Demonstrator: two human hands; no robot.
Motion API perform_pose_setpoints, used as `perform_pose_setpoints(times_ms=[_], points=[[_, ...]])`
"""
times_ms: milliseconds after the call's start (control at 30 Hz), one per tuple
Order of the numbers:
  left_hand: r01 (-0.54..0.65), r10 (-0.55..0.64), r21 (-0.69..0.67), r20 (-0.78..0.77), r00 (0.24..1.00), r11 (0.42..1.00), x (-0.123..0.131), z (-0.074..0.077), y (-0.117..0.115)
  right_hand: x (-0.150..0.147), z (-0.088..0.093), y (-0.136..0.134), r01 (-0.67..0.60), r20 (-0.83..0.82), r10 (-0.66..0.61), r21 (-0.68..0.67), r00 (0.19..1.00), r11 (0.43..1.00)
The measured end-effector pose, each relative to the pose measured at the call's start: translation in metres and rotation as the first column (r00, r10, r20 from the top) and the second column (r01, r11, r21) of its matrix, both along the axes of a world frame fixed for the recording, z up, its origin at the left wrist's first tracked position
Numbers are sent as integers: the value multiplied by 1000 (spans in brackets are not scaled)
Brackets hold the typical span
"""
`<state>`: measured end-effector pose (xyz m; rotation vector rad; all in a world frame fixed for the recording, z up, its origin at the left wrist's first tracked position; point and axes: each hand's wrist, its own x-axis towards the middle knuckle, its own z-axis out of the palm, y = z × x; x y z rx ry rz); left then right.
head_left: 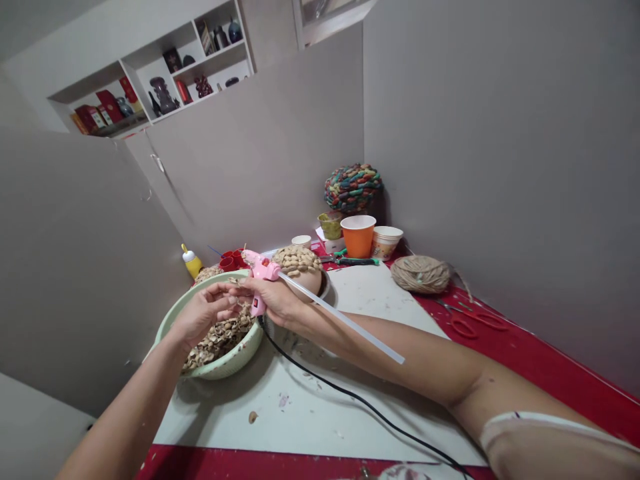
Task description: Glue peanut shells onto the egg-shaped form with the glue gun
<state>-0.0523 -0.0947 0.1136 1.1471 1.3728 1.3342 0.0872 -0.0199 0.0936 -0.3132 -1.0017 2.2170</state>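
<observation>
Both forearms reach forward over the white worktop (310, 407), and the hands meet above the far edge of a pale green bowl (235, 360) heaped with nut shells (215, 340). The right arm stretches long from the lower right, wrist bent slightly inward. The right hand (277, 300) is wrapped tight around the grip of a pink glue gun (265, 272), whose nozzle points left. A clear glue stick (345, 319) juts out of the back of the gun and slants down over the forearm, and its black cord (350, 393) trails across the worktop toward the near edge.

The left arm comes up from the lower left. The left hand (203, 317) hovers palm-up over the bowl, its fingertips drawn together just beside the nozzle. They seem to pinch a small shell, though the piece is too small to be sure.

Just behind the hands sits a shell-covered dome (299, 259). Farther back stand an orange cup (358, 235) and a ball of twine (421, 274).
</observation>
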Motion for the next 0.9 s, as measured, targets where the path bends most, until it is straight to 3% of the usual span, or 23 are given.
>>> perform_pose_setpoints(times_ms=[367,900], points=[[-112,114,33,-79,990,993,-7,-2,0,1,-13,19,94,-8,-94,14,996,995],[-190,185,285,45,982,939,31,-5,2,17,-6,2,98,-40,-93,138,995,986]])
